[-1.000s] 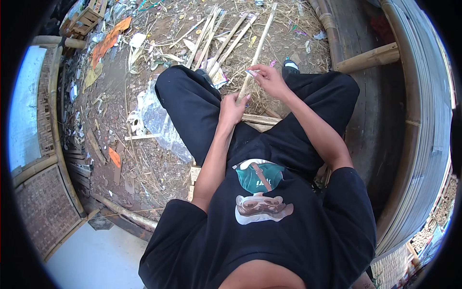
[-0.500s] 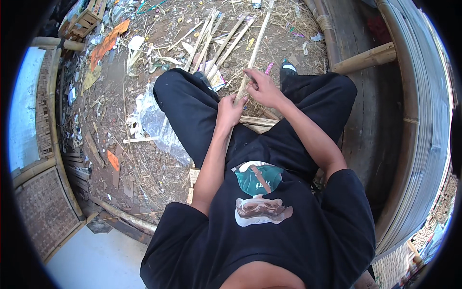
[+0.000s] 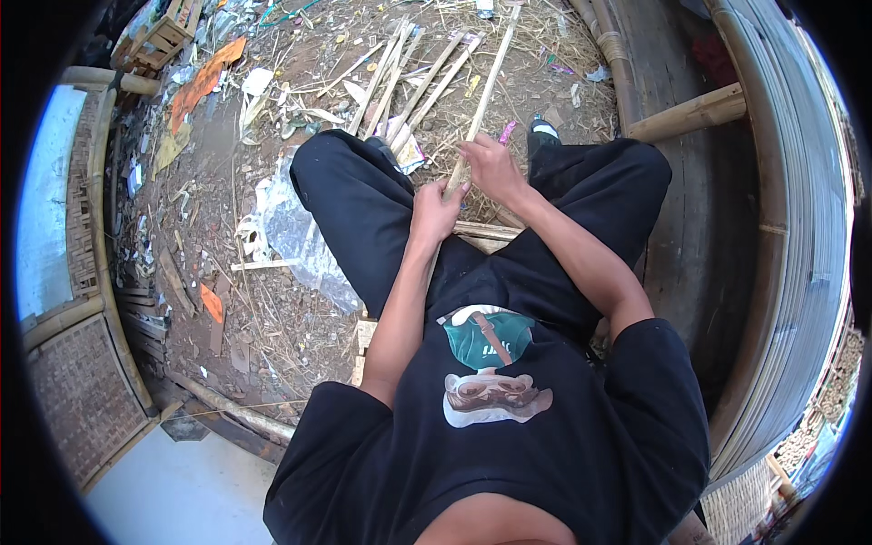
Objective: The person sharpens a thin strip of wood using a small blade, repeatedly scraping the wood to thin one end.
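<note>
A long, pale bamboo strip (image 3: 488,86) runs from between my knees up toward the far side of the ground. My left hand (image 3: 436,212) is closed around its near part, thumb along the top. Just beyond, my right hand (image 3: 496,171) has its fingers curled against the strip's right side, the fingertips meeting it. Whether a small tool sits inside those right fingers is hidden. The strip's near end passes under my left wrist and is partly out of sight.
Several loose bamboo strips (image 3: 389,80) lie on the littered ground beyond my left knee. Clear plastic sheeting (image 3: 304,238) is beside my left leg. An orange scrap (image 3: 207,84) and a wooden crate (image 3: 163,38) are far left. A bamboo rail (image 3: 690,113) stands at right.
My right hand has turned and shifted slightly nearer along the strip, its back now showing more. The left hand keeps its hold, and the strip has barely moved.
</note>
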`<state>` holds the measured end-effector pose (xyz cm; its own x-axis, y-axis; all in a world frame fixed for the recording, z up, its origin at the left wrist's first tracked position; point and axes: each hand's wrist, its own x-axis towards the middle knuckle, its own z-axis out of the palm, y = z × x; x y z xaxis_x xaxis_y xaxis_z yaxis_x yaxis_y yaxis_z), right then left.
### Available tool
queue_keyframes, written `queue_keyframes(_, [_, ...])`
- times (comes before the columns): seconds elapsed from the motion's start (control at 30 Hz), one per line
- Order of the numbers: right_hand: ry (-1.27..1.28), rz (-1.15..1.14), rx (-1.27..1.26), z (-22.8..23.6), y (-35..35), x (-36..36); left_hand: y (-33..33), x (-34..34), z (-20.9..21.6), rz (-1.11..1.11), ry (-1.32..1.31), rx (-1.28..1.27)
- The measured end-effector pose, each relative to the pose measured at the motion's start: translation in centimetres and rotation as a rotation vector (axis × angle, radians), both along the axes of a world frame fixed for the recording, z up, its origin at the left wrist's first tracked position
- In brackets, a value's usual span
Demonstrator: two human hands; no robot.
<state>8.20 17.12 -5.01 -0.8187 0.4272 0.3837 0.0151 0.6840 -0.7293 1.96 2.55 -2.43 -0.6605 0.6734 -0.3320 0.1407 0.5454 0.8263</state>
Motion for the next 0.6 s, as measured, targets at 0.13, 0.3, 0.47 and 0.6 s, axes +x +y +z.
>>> queue_keyframes(0.13, [0.005, 0.014, -0.040, 0.6, 0.3, 0.1, -0.1, 0.1, -0.3, 0.021, -0.033, 0.003])
queue_keyframes(0.3, [-0.009, -0.020, -0.107, 1.3, 0.3, 0.7, 0.1, 0.5, -0.4, 0.002, -0.029, 0.058])
queue_keyframes(0.47, [-0.023, -0.010, -0.197, 1.7, -0.4, 0.9, -0.1, 0.5, -0.6, -0.022, 0.084, 0.050])
queue_keyframes(0.6, [-0.079, -0.018, -0.217, 1.8, -0.5, 2.1, -0.3, 0.4, -0.7, -0.002, -0.138, 0.059])
